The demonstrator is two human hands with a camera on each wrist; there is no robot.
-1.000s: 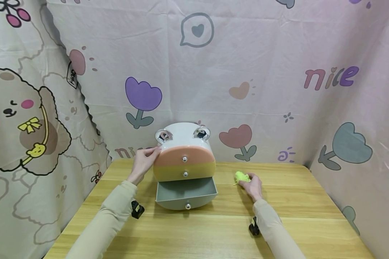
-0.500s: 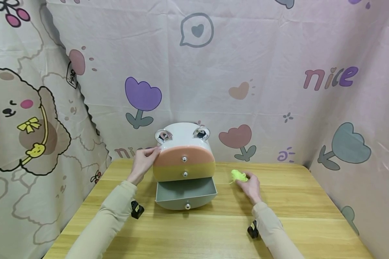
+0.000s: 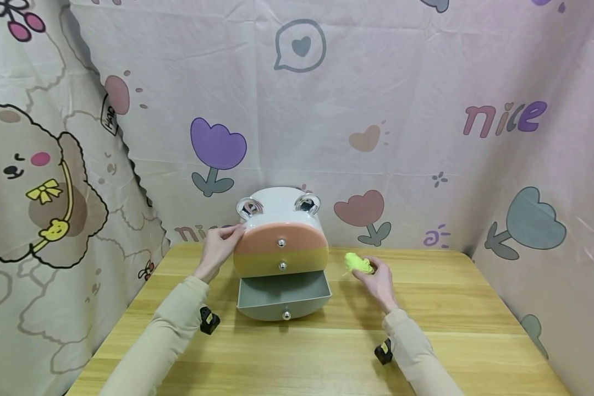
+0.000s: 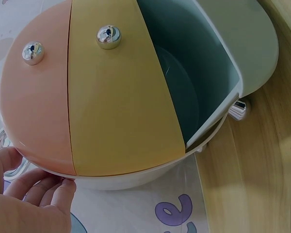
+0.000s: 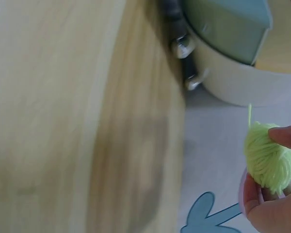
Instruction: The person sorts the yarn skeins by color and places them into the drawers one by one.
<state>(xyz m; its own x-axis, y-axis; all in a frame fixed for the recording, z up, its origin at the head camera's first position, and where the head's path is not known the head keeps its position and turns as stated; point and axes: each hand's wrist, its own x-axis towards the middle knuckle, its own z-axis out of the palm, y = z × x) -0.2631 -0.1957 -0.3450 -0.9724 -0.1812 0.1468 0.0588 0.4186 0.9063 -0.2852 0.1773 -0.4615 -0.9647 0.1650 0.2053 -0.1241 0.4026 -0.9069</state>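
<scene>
A small frog-shaped drawer cabinet (image 3: 280, 236) has a white body, peach and yellow upper drawers and silver-ringed eyes. Its green bottom drawer (image 3: 285, 311) is pulled out, and the inside shows nothing in it. My left hand (image 3: 219, 250) holds the cabinet's upper left edge; in the left wrist view its thumb and curled fingers (image 4: 63, 196) lie along the rim beside the peach drawer (image 4: 39, 102). To the right of the cabinet, my right hand (image 3: 378, 279) grips a bright yellow-green ball of yarn (image 3: 356, 264) between thumb and fingers. A loose strand (image 5: 250, 114) sticks out of the yarn.
Everything stands on a wooden table (image 3: 297, 363). A patterned cloth (image 3: 416, 82) hangs behind and along both sides. A black wrist device (image 3: 209, 320) shows beside the left sleeve, another black device (image 3: 383, 352) beside the right one. Round silver knobs (image 3: 286, 315) stick out from the drawer fronts.
My right hand has carried the yarn ball left and slightly farther from me, closer to the cabinet. My left hand and the cabinet stay where they were.
</scene>
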